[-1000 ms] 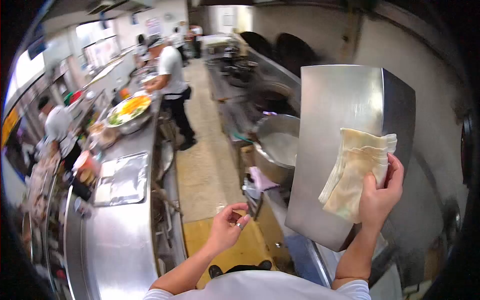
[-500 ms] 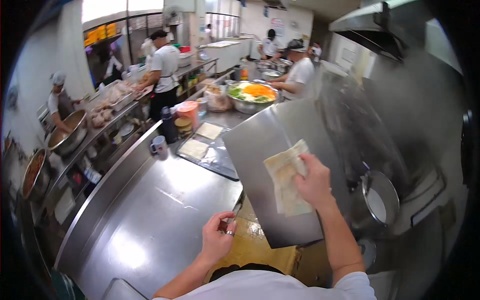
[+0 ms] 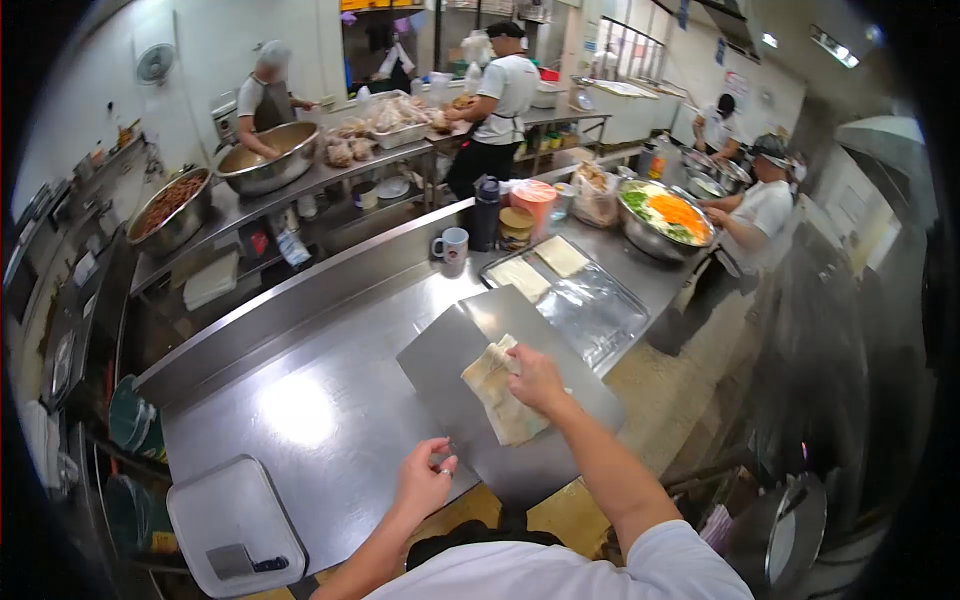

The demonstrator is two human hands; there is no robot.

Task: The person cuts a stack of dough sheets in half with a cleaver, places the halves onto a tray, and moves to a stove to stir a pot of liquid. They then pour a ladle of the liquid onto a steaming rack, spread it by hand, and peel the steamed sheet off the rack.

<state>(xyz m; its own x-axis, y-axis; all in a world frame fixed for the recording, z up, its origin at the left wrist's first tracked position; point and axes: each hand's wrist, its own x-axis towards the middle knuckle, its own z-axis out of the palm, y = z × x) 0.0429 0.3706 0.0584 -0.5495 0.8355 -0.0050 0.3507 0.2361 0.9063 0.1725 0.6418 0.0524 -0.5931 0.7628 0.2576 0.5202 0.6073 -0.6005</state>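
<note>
At center, the right hand [image 3: 537,382] is gripping folded pale layers [image 3: 500,400] against a metal panel [image 3: 445,360]; at lower center, the left hand [image 3: 424,482] is hovering nearby, half-open, loosely curled.

At the frame's centre, the right hand [image 3: 538,380] held pale sheets [image 3: 497,392] over a metal panel [image 3: 440,348] — lower left, a cleaver [image 3: 231,562] lay on a white tray [image 3: 222,502].

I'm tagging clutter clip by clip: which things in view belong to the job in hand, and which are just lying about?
Job, apparently:
- folded sheet, in the right hand
- metal panel, directly behind it
- perhaps the tray, bearing pale squares

Lying about, probably:
- mug
- flask
- cleaver
</note>
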